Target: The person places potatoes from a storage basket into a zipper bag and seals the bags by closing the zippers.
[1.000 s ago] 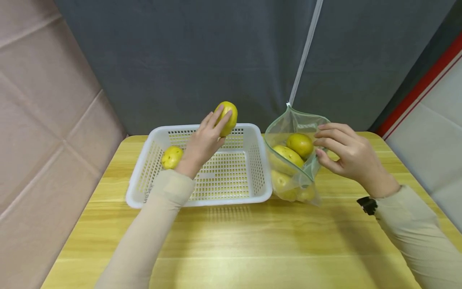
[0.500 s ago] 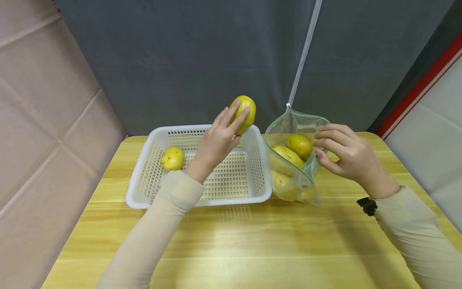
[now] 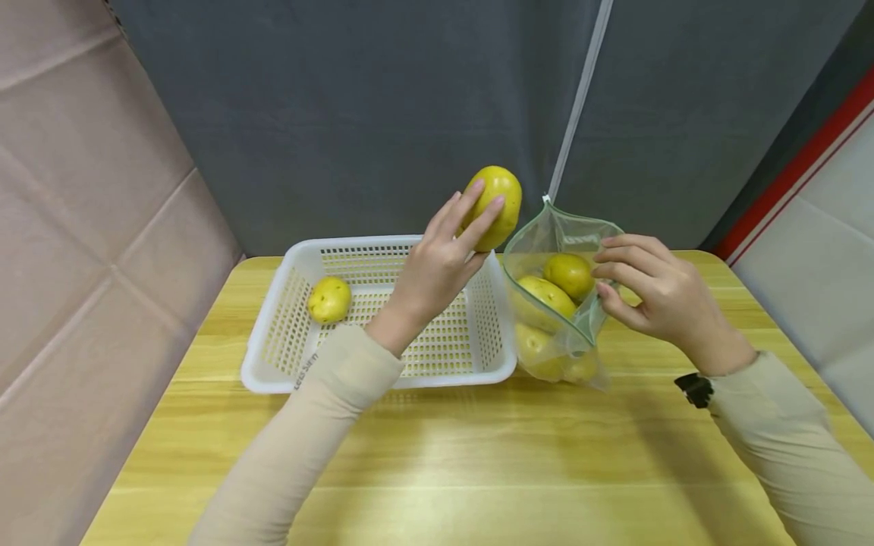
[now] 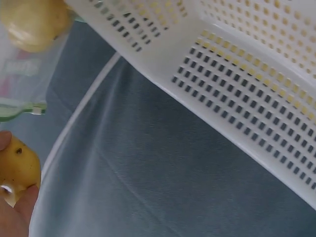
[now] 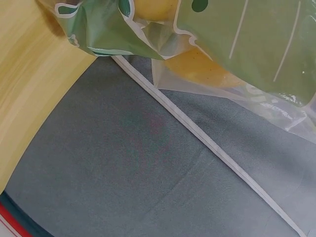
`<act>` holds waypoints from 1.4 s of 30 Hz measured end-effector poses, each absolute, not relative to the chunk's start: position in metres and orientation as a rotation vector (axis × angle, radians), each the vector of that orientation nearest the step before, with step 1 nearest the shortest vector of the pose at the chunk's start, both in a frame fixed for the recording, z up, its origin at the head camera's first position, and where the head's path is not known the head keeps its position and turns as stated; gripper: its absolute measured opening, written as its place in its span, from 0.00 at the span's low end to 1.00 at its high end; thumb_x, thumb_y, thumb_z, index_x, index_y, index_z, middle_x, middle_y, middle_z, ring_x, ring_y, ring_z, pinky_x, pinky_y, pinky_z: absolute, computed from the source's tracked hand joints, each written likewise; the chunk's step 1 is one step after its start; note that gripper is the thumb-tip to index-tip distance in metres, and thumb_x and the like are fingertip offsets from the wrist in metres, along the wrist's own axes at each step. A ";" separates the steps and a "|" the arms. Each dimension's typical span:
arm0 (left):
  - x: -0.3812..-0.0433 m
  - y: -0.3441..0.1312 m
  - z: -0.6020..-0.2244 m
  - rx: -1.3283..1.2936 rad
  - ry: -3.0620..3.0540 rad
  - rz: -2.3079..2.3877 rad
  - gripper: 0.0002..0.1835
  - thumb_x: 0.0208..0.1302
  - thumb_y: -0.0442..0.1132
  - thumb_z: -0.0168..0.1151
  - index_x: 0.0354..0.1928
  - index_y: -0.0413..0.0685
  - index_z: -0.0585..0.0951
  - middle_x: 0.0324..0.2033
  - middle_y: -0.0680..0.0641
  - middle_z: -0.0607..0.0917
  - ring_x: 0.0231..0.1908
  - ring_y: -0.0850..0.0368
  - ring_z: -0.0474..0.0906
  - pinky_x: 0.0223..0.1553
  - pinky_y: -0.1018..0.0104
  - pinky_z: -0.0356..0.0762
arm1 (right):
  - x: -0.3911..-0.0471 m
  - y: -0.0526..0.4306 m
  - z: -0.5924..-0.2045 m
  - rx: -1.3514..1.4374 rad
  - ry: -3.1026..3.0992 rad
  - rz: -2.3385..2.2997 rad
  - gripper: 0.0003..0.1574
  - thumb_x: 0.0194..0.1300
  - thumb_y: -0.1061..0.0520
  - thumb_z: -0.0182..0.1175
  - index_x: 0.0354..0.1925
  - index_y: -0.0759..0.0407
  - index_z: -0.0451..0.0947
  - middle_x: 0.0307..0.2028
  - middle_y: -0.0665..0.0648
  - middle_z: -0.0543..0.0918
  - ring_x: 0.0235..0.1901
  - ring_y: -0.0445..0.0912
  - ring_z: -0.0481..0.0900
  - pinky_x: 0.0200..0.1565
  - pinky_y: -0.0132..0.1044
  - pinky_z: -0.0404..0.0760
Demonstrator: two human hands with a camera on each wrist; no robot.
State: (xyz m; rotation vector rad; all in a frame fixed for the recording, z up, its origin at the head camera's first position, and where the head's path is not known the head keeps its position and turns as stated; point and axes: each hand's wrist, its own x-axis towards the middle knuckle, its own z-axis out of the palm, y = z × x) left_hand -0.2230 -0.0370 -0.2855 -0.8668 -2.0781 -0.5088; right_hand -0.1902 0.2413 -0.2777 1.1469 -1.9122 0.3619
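Observation:
My left hand (image 3: 437,265) grips a yellow potato (image 3: 505,208) above the right end of a white slotted basket (image 3: 437,381). In the left wrist view, that potato (image 4: 20,165) appears at the left edge between thumb and fingers. Inside the basket, at its left end, lies another potato (image 3: 330,299). Beside the basket stands a clear zip bag (image 3: 589,330) with a green edge, its mouth spread and several potatoes within. My right hand (image 3: 658,292) pinches the bag's right edge. The right wrist view shows the bag's green printed side (image 5: 261,44), but not the hand.
All of this stands on a wooden table (image 3: 478,462) with rounded back corners. A dark grey curtain (image 3: 355,114) hangs behind, crossed by a pale strip. Pinkish panelling (image 3: 89,227) rises at the left, and a white panel with a red band (image 3: 812,159) at the right.
My left hand has carried its potato rightward and a little upward, from over the basket's middle to near the bag's mouth. My right hand and the bag have stayed in place.

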 end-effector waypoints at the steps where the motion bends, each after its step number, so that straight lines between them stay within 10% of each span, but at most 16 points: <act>1: -0.222 -0.035 -0.284 -0.877 -2.060 -0.511 0.28 0.59 0.35 0.65 0.63 0.49 0.73 0.66 0.41 0.70 0.63 0.42 0.71 0.58 0.61 0.78 | -0.190 0.241 -0.278 1.147 -1.914 0.362 0.30 0.72 0.47 0.47 0.27 0.68 0.81 0.31 0.66 0.84 0.39 0.59 0.78 0.66 0.18 0.60; 9: -0.214 -0.022 -0.275 -0.960 -2.007 -0.632 0.29 0.59 0.38 0.67 0.63 0.43 0.72 0.66 0.37 0.68 0.64 0.42 0.70 0.72 0.69 0.57 | -0.189 0.240 -0.278 1.154 -1.912 0.362 0.29 0.72 0.47 0.48 0.27 0.68 0.81 0.32 0.66 0.84 0.39 0.59 0.79 0.66 0.19 0.62; 42: -0.191 0.000 -0.275 -1.214 -2.282 -0.399 0.36 0.59 0.44 0.67 0.69 0.55 0.66 0.71 0.47 0.65 0.62 0.49 0.73 0.54 0.66 0.81 | -0.187 0.243 -0.278 1.143 -1.928 0.350 0.30 0.72 0.47 0.47 0.27 0.69 0.81 0.32 0.67 0.84 0.39 0.59 0.79 0.66 0.16 0.58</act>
